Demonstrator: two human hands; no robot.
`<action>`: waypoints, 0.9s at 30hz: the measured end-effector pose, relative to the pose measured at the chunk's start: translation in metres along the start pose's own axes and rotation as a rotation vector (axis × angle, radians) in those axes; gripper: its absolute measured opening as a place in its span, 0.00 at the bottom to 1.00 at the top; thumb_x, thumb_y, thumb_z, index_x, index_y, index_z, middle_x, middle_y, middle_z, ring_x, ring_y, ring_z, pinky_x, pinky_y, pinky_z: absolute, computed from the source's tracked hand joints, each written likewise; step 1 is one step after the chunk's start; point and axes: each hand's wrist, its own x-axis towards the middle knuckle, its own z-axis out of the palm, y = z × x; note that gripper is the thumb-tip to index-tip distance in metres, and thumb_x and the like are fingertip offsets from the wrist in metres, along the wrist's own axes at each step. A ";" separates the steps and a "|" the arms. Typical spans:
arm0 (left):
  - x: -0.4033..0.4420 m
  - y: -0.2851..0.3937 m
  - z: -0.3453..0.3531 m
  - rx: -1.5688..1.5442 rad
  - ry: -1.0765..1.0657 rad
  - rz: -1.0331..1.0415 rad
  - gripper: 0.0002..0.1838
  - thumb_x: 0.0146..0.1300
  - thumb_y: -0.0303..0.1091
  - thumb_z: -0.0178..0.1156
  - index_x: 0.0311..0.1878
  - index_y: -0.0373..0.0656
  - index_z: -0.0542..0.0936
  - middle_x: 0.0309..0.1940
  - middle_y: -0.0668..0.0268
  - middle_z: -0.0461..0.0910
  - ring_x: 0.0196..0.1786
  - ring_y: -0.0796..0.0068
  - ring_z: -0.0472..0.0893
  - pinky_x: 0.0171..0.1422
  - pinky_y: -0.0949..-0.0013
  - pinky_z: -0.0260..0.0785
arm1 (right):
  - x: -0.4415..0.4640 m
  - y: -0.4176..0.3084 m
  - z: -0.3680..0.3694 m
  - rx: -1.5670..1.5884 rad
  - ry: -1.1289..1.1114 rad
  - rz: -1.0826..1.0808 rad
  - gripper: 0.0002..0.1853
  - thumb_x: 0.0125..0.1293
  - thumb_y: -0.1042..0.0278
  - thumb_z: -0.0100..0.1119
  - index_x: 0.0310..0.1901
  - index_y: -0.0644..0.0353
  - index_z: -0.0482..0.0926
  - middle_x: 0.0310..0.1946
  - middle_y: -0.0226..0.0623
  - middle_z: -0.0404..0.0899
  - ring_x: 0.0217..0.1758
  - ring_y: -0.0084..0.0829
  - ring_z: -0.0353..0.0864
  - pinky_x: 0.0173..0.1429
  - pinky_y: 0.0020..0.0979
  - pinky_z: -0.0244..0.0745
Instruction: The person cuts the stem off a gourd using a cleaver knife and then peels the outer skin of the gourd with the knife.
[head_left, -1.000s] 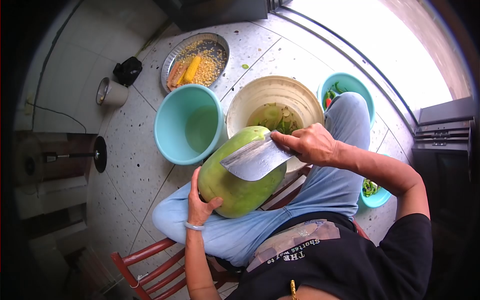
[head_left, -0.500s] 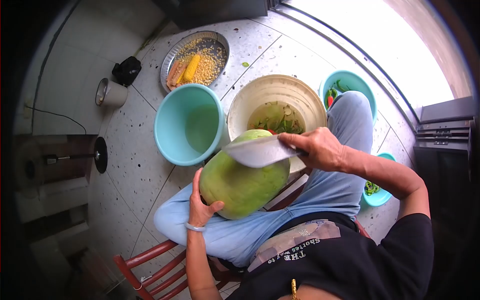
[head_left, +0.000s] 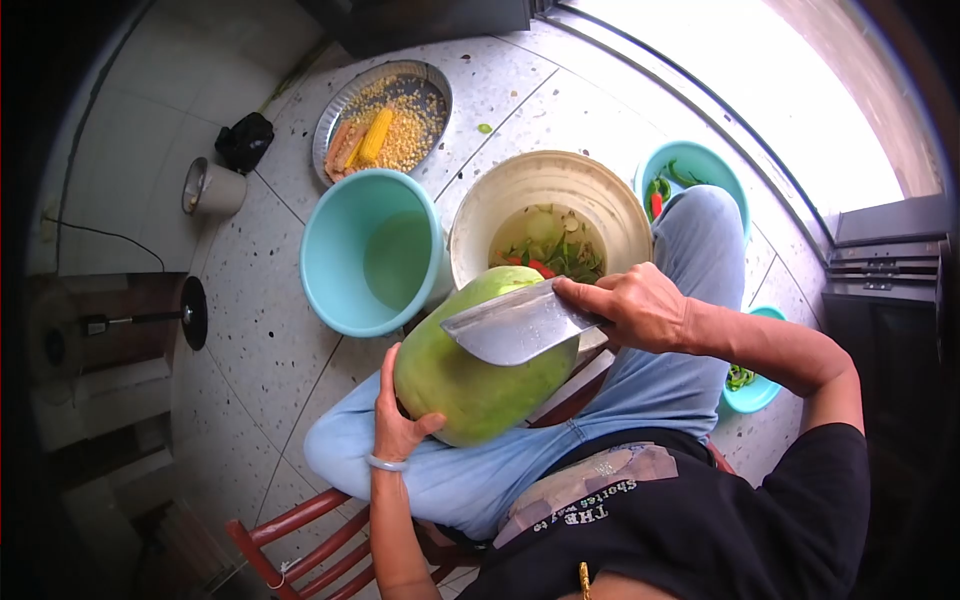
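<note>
Melon, head view: large, green and oblong, lying across the person's lap, its near end over the left thigh, its far end overlapping the near rim of the cream bucket in this view; whether they touch, I cannot tell.
Left hand: clamped on the melon's left side, thumb spread away from the fingers; a pale bracelet circles the wrist.
Right hand: closed around the handle end of the knife, well apart from the left hand.
Knife: broad grey blade held across the melon's upper part; contact with the skin is unclear.
Cream bucket: on the floor beyond the melon, liquid and green and red scraps inside.
Teal bucket: just left of the cream bucket, with liquid in the bottom.
Metal tray: toward the floor's far edge, holding loose kernels and a yellow corn cob.
Chilli basin: near the floor's right edge by the doorway, partly behind the right knee, green and red chillies inside.
Small basin: beside the right thigh, holding green pieces.
Chair: red, under the person.
</note>
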 end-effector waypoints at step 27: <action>-0.002 0.000 0.003 0.013 0.026 0.021 0.68 0.36 0.71 0.74 0.74 0.37 0.57 0.62 0.52 0.73 0.63 0.60 0.75 0.68 0.60 0.66 | 0.011 0.032 0.000 0.072 -0.014 0.346 0.17 0.55 0.77 0.58 0.48 0.57 0.83 0.23 0.52 0.80 0.26 0.47 0.84 0.32 0.44 0.78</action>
